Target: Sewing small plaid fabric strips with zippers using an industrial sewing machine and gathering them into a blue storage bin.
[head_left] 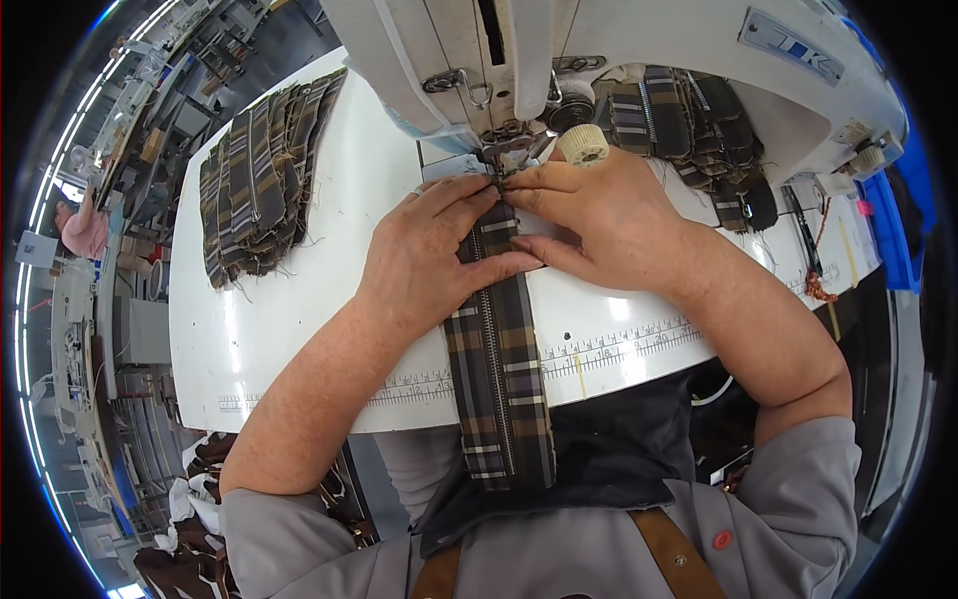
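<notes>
A long dark plaid fabric strip with a metal zipper (507, 399) runs from beneath the sewing machine's presser foot (507, 160) toward me and hangs over the table's front edge. On its left side my left hand (424, 245) grips the strip, fingertips close to the foot and thumb across the zipper. My right hand (599, 215) holds the strip from the right, with index and middle fingers near the foot and the thumb beside the left thumb. Both hands cover the strip's upper part, and the needle point is hard to make out.
A pile of plaid pieces (261, 185) with frayed edges lies at the left of the white table (289, 329). More zippered pieces (689, 130) are stacked behind my right arm, beside the machine body. Tweezers (803, 240) and a blue bin (888, 235) are at the far right.
</notes>
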